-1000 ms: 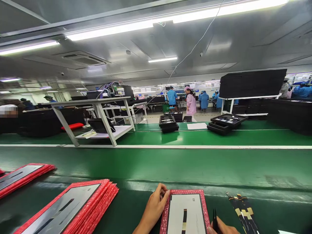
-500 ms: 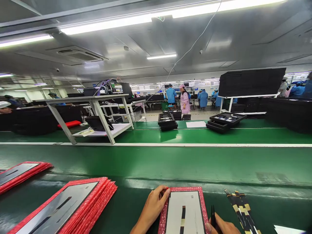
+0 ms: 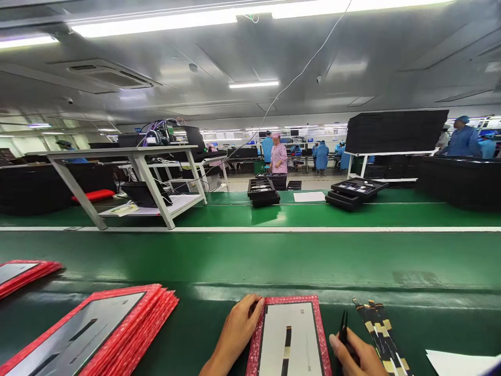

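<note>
A red-edged panel (image 3: 291, 334) with a pale face and a dark strip down its middle lies at the bottom centre on the green belt. My left hand (image 3: 237, 331) rests curled on the panel's top left corner, fingers closed against its edge. At the panel's right side, my right hand (image 3: 354, 357) pinches black tweezers (image 3: 343, 325) that point upward. Just right of that hand lies a bundle of black and gold flex strips (image 3: 381, 337).
A stack of red-edged panels (image 3: 92, 337) lies at the lower left, another stack (image 3: 23, 271) at the far left. White paper (image 3: 462, 363) sits at the lower right. Black trays (image 3: 264, 194) and a white rack (image 3: 148, 183) stand across the belt. People in smocks work far behind.
The view has shifted, so everything sits further left. My right hand with the tweezers shows more and sits higher beside the panel. My left hand stays on the panel's corner.
</note>
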Tool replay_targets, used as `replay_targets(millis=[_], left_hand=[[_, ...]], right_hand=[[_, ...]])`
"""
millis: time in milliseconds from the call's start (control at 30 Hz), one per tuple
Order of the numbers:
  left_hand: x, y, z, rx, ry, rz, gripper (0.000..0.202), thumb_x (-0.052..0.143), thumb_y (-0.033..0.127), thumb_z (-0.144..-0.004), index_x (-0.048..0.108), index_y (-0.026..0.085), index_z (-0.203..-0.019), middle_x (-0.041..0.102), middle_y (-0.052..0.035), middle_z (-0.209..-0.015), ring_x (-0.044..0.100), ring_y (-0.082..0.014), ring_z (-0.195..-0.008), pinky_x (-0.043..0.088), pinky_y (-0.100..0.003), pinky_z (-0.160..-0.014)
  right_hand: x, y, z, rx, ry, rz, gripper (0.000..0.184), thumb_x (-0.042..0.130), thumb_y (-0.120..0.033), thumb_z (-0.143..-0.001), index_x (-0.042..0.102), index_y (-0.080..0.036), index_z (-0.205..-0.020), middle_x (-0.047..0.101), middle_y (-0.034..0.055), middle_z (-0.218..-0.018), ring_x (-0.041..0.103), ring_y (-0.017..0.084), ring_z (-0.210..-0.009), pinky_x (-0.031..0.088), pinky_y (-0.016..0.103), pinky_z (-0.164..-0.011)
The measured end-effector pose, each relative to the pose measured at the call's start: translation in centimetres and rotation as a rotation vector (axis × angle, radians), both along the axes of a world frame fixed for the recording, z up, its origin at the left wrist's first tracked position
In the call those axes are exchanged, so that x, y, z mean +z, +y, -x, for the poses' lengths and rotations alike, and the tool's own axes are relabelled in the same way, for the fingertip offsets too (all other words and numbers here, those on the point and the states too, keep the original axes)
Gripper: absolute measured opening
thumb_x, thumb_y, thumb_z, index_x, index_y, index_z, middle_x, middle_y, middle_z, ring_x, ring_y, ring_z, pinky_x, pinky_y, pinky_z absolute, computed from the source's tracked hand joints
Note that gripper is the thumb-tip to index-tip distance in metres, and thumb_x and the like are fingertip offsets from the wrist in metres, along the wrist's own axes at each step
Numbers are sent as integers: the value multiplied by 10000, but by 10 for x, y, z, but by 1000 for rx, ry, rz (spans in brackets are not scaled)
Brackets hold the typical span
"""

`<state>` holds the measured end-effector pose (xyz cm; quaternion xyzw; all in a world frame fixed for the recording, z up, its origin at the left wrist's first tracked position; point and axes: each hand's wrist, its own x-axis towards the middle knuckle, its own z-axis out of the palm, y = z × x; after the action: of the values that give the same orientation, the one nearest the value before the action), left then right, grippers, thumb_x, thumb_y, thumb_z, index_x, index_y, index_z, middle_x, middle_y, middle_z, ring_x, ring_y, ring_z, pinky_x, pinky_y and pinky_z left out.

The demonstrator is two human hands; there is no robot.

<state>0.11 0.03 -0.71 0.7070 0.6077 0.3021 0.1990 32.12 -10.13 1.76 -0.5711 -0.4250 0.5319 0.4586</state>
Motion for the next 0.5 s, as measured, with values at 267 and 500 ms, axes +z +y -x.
replay_targets(millis=[267,500], left_hand=[[2,0,0,-2,0,-5,246,476,586,-867,636,412,-801,732,2,-832,693,-288,-772,543,-414,-724],[6,-2,0,-27,-8,11,264,469,561,-904,650,378,-846,741,-1,-848,701,-246,-753,539,-392,-720]], right_hand=[[-4,3,-8,-71,123,-54,515,585,-776,-590,581,-267,-508,558,-34,-426,459,172,-291,378,281,-282],[5,-1,-7,-174,245,-192,443,641,-679,-670,703,-241,-645,719,72,-636,619,261,-443,496,341,-374]])
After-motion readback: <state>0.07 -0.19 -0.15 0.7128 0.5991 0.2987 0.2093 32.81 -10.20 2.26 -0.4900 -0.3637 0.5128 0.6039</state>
